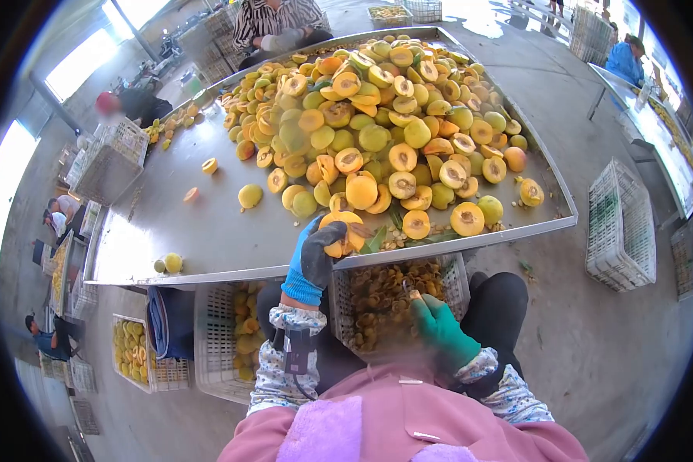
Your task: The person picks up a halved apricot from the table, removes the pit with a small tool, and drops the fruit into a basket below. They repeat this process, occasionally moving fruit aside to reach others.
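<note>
My left hand (pixel 316 254), in a blue and dark grey glove, is at the near edge of the metal table. Its fingers are closed around a yellow peach half (pixel 348 237). A big heap of whole and halved peaches (pixel 377 131) lies just beyond it. In a green glove, my right hand (pixel 445 331) is lower, over a crate between my knees. It is closed on a small hand tool (pixel 414 295) with a light handle end and a thin metal tip; the rest is hidden in the palm. Brown pits and scraps (pixel 381 296) fill that crate.
The metal table (pixel 185 246) has a raised rim. To my left stand a crate of peaches (pixel 246 331) and a second one (pixel 131 350). A white plastic crate (pixel 620 227) is on the floor at right. Across the table sits a person in a striped top (pixel 277 23).
</note>
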Action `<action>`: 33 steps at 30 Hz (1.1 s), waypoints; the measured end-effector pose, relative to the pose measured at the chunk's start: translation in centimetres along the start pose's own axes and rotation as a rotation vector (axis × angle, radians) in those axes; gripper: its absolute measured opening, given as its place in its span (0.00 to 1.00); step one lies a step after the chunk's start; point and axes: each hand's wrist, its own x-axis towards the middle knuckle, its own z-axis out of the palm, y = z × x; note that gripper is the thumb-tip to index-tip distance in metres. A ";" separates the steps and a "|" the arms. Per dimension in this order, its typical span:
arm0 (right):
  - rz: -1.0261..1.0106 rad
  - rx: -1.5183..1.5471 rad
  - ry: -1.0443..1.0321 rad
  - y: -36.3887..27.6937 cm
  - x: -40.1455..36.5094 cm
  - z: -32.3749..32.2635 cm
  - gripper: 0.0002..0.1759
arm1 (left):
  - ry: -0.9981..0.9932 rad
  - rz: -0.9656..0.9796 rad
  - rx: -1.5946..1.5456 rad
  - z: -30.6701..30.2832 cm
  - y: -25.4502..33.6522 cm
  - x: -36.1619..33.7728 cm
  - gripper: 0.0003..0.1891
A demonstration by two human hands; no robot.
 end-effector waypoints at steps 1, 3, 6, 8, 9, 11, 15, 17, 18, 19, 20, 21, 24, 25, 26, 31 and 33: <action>0.000 0.000 -0.013 -1.5 -0.2 0.1 0.19 | -0.022 0.312 0.512 -0.1 -0.3 -1.1 0.19; -0.071 0.085 -0.087 -5.0 -0.4 0.3 0.16 | 0.016 0.481 0.646 -1.3 -3.0 -1.7 0.21; -0.263 -0.186 -0.069 -9.3 -0.4 0.5 0.15 | 0.030 0.572 0.803 -1.3 -5.4 -2.1 0.28; -0.403 -0.350 0.007 -9.5 0.0 0.6 0.15 | 0.017 0.684 0.810 -0.9 -6.4 -2.1 0.31; -0.549 -0.505 0.072 -9.6 0.3 0.7 0.15 | -0.007 0.676 0.742 0.1 -5.5 -2.5 0.31; -0.615 -0.640 0.116 -11.1 0.6 0.8 0.15 | 0.004 0.553 0.656 1.4 -4.7 -3.2 0.28; -0.711 -0.808 0.154 -12.1 0.9 1.0 0.16 | 0.023 0.618 0.813 1.9 -3.8 -4.1 0.18; -0.671 -0.851 0.135 -12.4 0.7 1.2 0.17 | -0.009 0.618 0.758 1.8 -3.7 -3.9 0.19; -0.632 -0.892 0.119 -12.5 0.6 1.3 0.17 | -0.042 0.619 0.705 2.0 -3.3 -3.9 0.21; -0.631 -0.893 0.118 -12.4 0.6 1.5 0.17 | -0.041 0.619 0.703 2.3 -2.8 -3.9 0.21; -0.608 -0.898 0.103 -12.0 0.6 1.7 0.18 | 0.006 0.308 0.369 2.7 -2.2 -4.1 0.19; -0.584 -0.901 0.090 -11.7 0.5 1.9 0.18 | 0.051 -0.004 0.035 3.0 -1.8 -4.3 0.18; -0.486 -0.863 0.032 -11.0 0.3 2.2 0.18 | 0.062 0.026 0.084 3.0 -1.8 -4.6 0.20; -0.484 -0.864 0.036 -10.6 0.3 2.3 0.18 | 0.058 0.025 0.085 3.1 -1.8 -4.6 0.20; -0.473 -0.841 0.034 -10.1 0.4 2.5 0.18 | 0.089 -0.019 0.113 3.0 -1.8 -4.7 0.20; -0.435 -0.745 0.040 -8.4 1.1 2.9 0.19 | 0.059 -0.103 0.296 2.2 -2.2 -4.4 0.20; -0.394 -0.697 0.039 -8.3 1.3 3.1 0.20 | 0.053 0.046 0.297 1.7 -3.2 -4.4 0.19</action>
